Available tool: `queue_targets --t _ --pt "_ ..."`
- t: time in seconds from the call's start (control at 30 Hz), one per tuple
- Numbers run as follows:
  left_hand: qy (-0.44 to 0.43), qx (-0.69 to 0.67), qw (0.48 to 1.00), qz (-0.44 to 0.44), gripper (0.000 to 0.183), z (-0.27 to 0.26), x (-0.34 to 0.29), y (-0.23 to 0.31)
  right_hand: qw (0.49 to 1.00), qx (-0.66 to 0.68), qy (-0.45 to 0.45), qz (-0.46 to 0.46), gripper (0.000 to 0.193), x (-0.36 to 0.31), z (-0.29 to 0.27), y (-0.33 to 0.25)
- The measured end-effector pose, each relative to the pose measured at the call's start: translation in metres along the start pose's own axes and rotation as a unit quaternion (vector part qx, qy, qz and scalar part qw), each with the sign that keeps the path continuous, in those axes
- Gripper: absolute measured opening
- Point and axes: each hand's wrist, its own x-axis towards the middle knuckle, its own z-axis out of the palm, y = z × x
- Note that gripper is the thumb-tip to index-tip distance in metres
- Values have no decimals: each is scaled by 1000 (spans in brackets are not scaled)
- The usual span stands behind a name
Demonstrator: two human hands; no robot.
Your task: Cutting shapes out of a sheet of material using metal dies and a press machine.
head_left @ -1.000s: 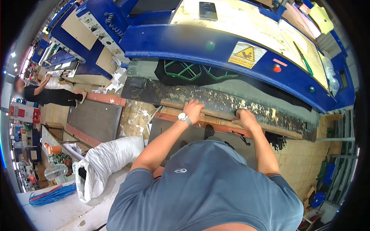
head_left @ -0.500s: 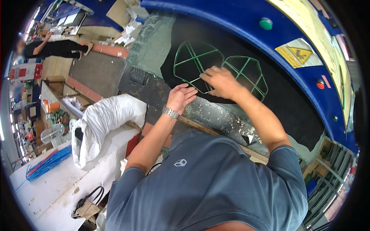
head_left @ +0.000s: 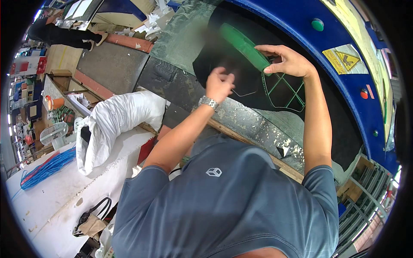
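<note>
Black sheet (head_left: 245, 74) lies from 12 to 4 o'clock; keep it flat. Green cutting die (head_left: 244, 45) tilts at 1 o'clock, pinched by the right hand (head_left: 290, 62); steady its free end. Left hand (head_left: 219, 84), fingers loosely curled, hangs apart at 12 o'clock.

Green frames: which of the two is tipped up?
The green frame gripped in the right hand: it is tilted nearly edge-on, while the other frame lies flat on the black sheet, crossbars showing.

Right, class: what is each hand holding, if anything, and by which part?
The right hand holds a green cutting die by its lower-right end, between thumb and fingers. The left hand holds nothing visible.
</note>
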Motion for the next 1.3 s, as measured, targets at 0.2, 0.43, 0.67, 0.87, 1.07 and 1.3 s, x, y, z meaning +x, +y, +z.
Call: queue_targets --t 0.2,0.43,0.67,0.87,1.07,1.3 --pt "108 464 858 193 52 -49 49 15 998 61 -18 -20 83 -4 -9 11" --pt "107 447 877 142 38 -47 60 22 993 97 -42 -45 84 -1 -7 18" --pt "28 102 973 207 20 -110 50 11 999 -2 4 -53 85 -1 6 10" --pt "-31 -236 947 217 23 -209 -13 54 938 -323 110 -55 75 6 97 -17" --pt "-185 -161 954 173 58 -206 -89 111 921 -376 101 -3 74 15 152 8" --pt "-425 19 900 90 54 -123 -76 100 941 293 27 -168 63 -36 128 -37"
